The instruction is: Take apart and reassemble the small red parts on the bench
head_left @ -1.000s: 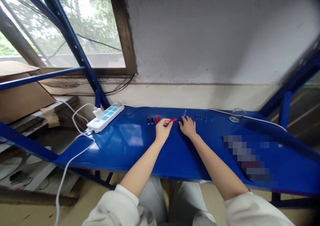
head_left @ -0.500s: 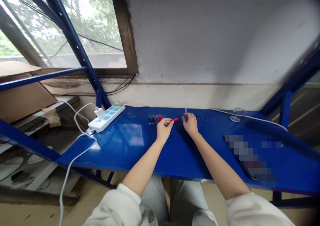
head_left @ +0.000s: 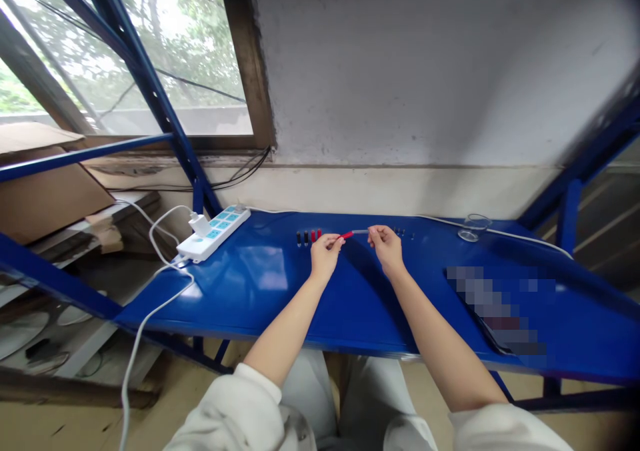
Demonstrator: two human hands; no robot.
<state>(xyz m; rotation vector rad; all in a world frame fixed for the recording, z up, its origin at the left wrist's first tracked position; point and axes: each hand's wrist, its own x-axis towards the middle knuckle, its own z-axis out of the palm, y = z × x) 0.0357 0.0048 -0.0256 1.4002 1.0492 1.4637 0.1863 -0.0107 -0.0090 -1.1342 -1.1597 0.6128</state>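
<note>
While by the left hand (head_left: 326, 256) a red piece (head_left: 347, 236) is pinched over the table (head_left: 270, 311), a clear tube (head_left: 361, 232) is held near its tip, pinched by the right hand (head_left: 386, 246). End-to-end matching seems in hand; steady alignment is called for. Both forearms are angled inward.

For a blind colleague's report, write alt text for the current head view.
The left hand pinches a slim red piece while the right hand holds a clear tube towards it, above a blue table. Two black and two red pieces form a row near the left hand; a white power strip lies farther left.
</note>
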